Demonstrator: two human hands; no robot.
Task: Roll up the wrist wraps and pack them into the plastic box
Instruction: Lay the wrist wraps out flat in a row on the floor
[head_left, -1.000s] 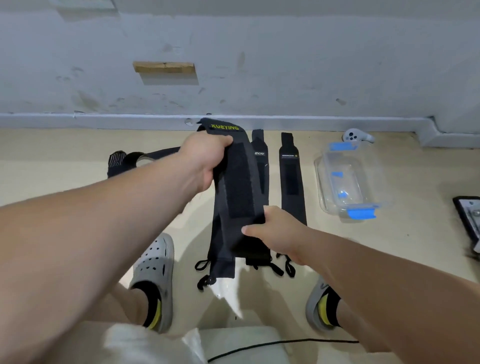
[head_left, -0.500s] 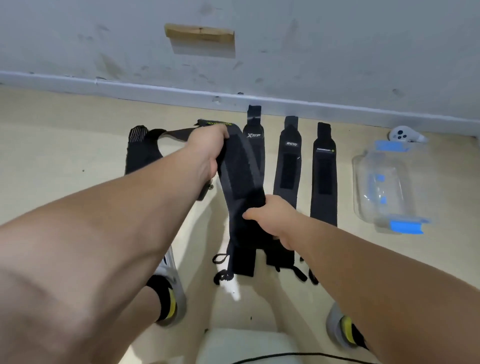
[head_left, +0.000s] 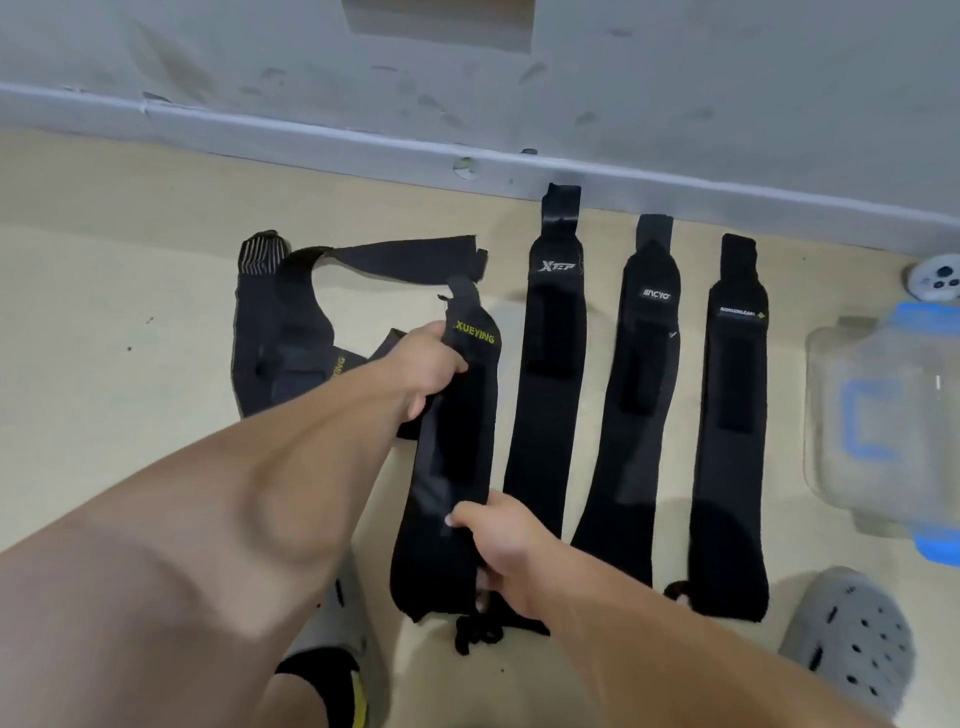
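A black wrist wrap (head_left: 457, 447) with yellow lettering lies stretched lengthwise on the floor between my hands. My left hand (head_left: 426, 366) grips its far end by the label. My right hand (head_left: 498, 540) pinches its near end, fingers curled over the edge. To its right, three more black wraps (head_left: 550, 364) (head_left: 641, 395) (head_left: 732, 431) lie flat, side by side. A loose heap of wraps (head_left: 291, 322) sits to the left. The clear plastic box (head_left: 883, 415) with blue clips stands at the far right.
A grey wall and skirting board (head_left: 467, 150) run close behind the wraps. A white controller (head_left: 935, 280) lies by the box. My grey clogs (head_left: 847, 639) stand on the floor near the bottom edge, the left one mostly hidden by my arm.
Both hands have lowered the lettered wrap from the air down onto the floor, beside the three flat wraps. My view has tilted down and moved closer.
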